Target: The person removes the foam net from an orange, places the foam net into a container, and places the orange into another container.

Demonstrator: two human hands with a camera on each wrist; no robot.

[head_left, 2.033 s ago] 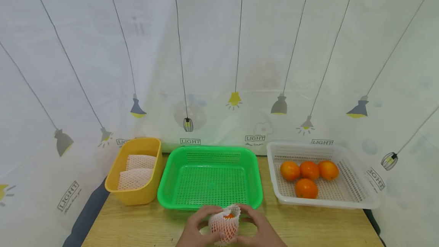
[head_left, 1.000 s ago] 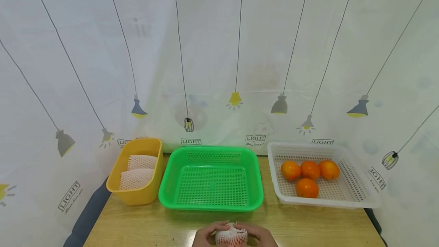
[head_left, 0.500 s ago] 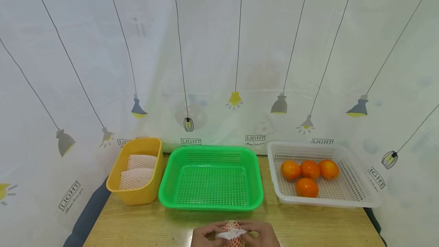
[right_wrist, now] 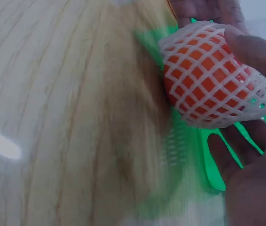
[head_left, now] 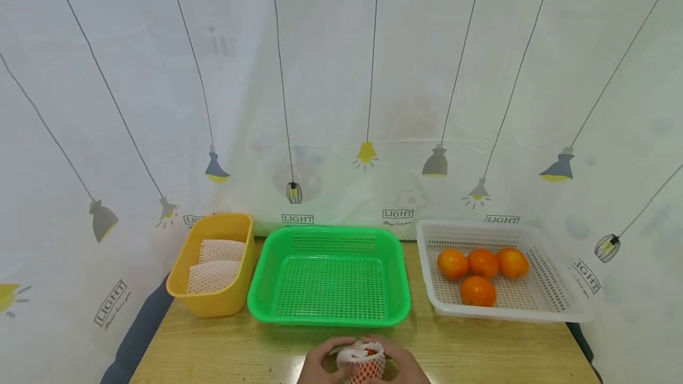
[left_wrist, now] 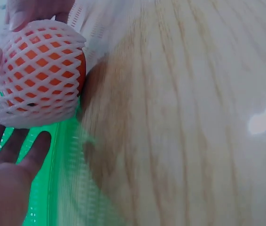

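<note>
An orange [left_wrist: 42, 62] sits inside a white foam net sleeve [head_left: 363, 366] near the table's front edge. My left hand [head_left: 324, 363] grips it from the left, with the thumb on the near side and fingers round the far side. On the other side my right hand [head_left: 401, 362] grips the same netted fruit. A bit of orange peel shows at the sleeve's open top in the head view. In the right wrist view the mesh [right_wrist: 213, 77] is stretched over the fruit, and the right thumb presses on it.
A green basket [head_left: 328, 320] stands just beyond the hands. To its left a yellow bin [head_left: 213, 304] holds white foam nets [head_left: 213, 276]. At the right a white basket [head_left: 544, 307] contains several bare oranges [head_left: 477, 291]. A printed curtain hangs behind.
Both hands have drawn the netted orange toward the table's front edge and turned it about. The sleeve's opening, folded toward me half a second ago, now faces up. Baskets and bin stay put.
</note>
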